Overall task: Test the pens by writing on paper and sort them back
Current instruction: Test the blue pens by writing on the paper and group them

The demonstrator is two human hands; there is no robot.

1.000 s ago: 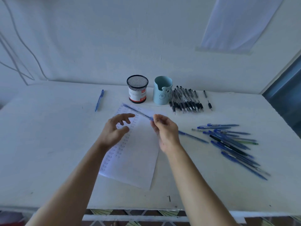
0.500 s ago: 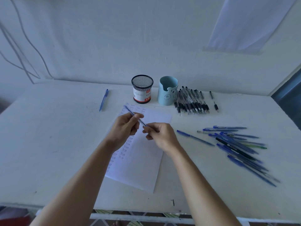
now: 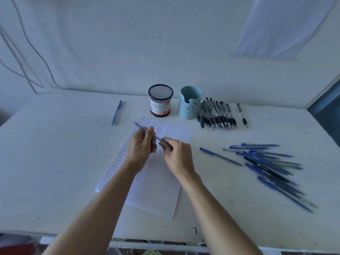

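Clamped on one blue pen [image 3: 139,126] from both sides: left grip [image 3: 141,147] with fingers curled round the upper barrel, right grip [image 3: 178,155] pinching the lower end. Held slantwise over a sheet of paper [image 3: 161,192], top end pointing far left. Rows of "Test" handwritten down the sheet's left side and across its top. Behind the sheet on the white bench [image 3: 55,162], a black mesh pen cup [image 3: 160,100] beside a light blue bear cup [image 3: 189,103]. Right of those, a row of black pens [image 3: 216,115]. Nearer on the right, a loose pile of blue pens [image 3: 270,167], with a stray pen [image 3: 220,157] between pile and sheet. Far left, a lone pen [image 3: 116,113].
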